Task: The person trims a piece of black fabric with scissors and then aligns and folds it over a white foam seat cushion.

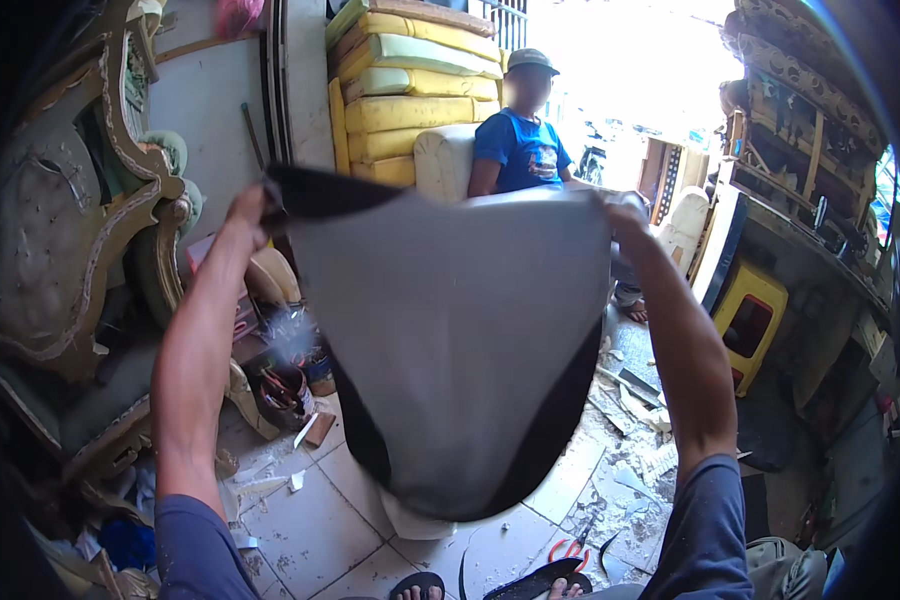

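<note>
Grey-and-black upholstery cover (450,330) hangs spread, its upper corners gripped by the left fingers (252,212) and right fingers (625,216).

Softly glossy sheet (450,330), perhaps vinyl, smooth floor tiles (315,510), wooden sofa frame (162,188)

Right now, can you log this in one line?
left hand: holding grey-black sheet by upper left corner | right hand: holding upper right corner | sheet: spread between hands | tiled floor: scraps scattered

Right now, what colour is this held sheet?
The sheet is grey with partly black edges; head view.
</note>
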`<state>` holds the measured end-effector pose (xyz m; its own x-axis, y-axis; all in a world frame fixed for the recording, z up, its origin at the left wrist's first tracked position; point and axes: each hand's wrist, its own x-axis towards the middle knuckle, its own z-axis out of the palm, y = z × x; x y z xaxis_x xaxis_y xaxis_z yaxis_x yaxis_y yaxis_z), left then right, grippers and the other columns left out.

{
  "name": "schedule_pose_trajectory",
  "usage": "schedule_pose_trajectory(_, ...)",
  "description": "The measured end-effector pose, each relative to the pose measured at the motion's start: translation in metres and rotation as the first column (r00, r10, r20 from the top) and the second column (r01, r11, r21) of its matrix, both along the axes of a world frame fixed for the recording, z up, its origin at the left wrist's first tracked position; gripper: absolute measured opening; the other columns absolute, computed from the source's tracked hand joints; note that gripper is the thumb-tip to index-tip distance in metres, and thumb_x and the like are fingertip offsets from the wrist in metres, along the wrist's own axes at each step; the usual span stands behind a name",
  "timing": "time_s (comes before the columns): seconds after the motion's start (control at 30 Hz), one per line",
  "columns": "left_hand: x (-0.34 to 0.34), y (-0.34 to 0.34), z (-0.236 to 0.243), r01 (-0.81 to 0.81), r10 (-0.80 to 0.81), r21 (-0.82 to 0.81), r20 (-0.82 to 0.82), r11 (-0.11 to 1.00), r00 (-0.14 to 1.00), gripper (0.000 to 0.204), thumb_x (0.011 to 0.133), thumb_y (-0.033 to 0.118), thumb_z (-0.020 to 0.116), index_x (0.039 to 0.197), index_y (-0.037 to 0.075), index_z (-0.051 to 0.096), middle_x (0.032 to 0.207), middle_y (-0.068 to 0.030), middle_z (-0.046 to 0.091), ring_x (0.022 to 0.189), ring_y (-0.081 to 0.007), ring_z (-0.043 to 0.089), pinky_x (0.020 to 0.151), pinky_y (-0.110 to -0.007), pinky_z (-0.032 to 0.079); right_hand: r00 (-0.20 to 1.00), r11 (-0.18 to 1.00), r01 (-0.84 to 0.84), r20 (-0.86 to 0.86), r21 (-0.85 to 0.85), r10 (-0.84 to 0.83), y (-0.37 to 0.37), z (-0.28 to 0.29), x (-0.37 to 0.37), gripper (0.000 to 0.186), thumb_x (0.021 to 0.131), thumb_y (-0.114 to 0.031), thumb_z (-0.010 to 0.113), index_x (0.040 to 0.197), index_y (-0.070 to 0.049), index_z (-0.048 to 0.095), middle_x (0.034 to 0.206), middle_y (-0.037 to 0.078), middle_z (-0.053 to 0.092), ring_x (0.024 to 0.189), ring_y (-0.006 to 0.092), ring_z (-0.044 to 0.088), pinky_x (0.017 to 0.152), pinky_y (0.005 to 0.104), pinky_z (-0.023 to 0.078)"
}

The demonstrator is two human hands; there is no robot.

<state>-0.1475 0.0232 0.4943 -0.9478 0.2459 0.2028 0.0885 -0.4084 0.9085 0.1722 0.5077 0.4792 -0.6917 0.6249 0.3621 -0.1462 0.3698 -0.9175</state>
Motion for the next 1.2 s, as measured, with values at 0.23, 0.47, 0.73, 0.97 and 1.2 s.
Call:
schedule_pose_trajectory(0.23, 0.013, -0.11, 0.059, 0.465, -0.286, 0.083, -0.69, 0.882, 0.665, 0.033, 0.102, 0.012, 0.048, 0.132, -0.001, 0.058, 0.129, -0.0143, 0.066, 0.12, -0.0243, 0.063, 0.11, -0.039, 0.047, 0.902, 0.809, -0.1, -0.289, 0.58, 0.32, 0.102, 0.039, -0.003, 0.028, 0.1, -0.017, 0.059, 0.124, -0.002, 0.062, 0.118, 0.006, 0.065, 0.107, 0.0203, 0.063, 0.091, 0.0382, 0.05)
schedule_pose_trajectory(0.47, 0.107, -0.134, -0.2, 0.631, -0.542, 0.298, -0.331, 0.716, 0.772, 0.05, 0.104, 0.03, 0.036, 0.133, -0.006, 0.054, 0.137, -0.0224, 0.058, 0.133, -0.0304, 0.051, 0.118, -0.043, 0.037, 0.963, 0.888, -0.256, 0.019, 0.383, 0.269, -0.024, -0.182, 0.054, 0.024, 0.092, -0.006, 0.06, 0.115, -0.005, 0.067, 0.112, 0.006, 0.065, 0.11, 0.0211, 0.063, 0.097, 0.0333, 0.049)
schedule_pose_trajectory(0.73, 0.158, -0.132, -0.506, -0.01, 0.043, -0.058, 0.608, 0.998, 0.792, 0.038, 0.085, 0.011, 0.071, 0.122, 0.004, 0.066, 0.118, -0.0105, 0.07, 0.113, -0.0262, 0.065, 0.107, -0.046, 0.049, 0.859, 0.584, -0.126, 0.206, -0.802, 0.468, -0.082, -0.457, 0.059, 0.016, 0.098, -0.008, 0.06, 0.111, -0.007, 0.07, 0.09, 0.005, 0.068, 0.072, 0.0144, 0.068, 0.062, 0.0254, 0.056)
schedule_pose_trajectory(0.97, 0.194, -0.134, -0.514, 0.304, -0.236, 0.055, 0.765, 0.951, 0.599, 0.034, 0.094, 0.012, 0.07, 0.124, -0.003, 0.063, 0.127, -0.0167, 0.068, 0.114, -0.0325, 0.067, 0.102, -0.046, 0.054, 0.876, 0.148, -0.322, -0.235, -0.935, 0.421, -0.096, -0.451, 0.081, 0.059, 0.095, -0.043, 0.058, 0.13, 0.004, 0.06, 0.113, 0.017, 0.07, 0.097, 0.0292, 0.07, 0.093, 0.0408, 0.056)
schedule_pose_trajectory(1.2, 0.214, -0.122, -0.49, 0.119, 0.07, -0.32, 0.522, 0.94, 0.85, 0.027, 0.104, 0.014, 0.055, 0.127, 0.001, 0.054, 0.111, -0.0139, 0.068, 0.093, -0.025, 0.071, 0.085, -0.039, 0.06, 0.919, 0.795, -0.092, 0.256, -0.599, 0.299, -0.109, -0.451, 0.092, 0.028, 0.091, -0.005, 0.067, 0.118, 0.002, 0.069, 0.102, 0.006, 0.069, 0.088, 0.0119, 0.062, 0.083, 0.0256, 0.05)
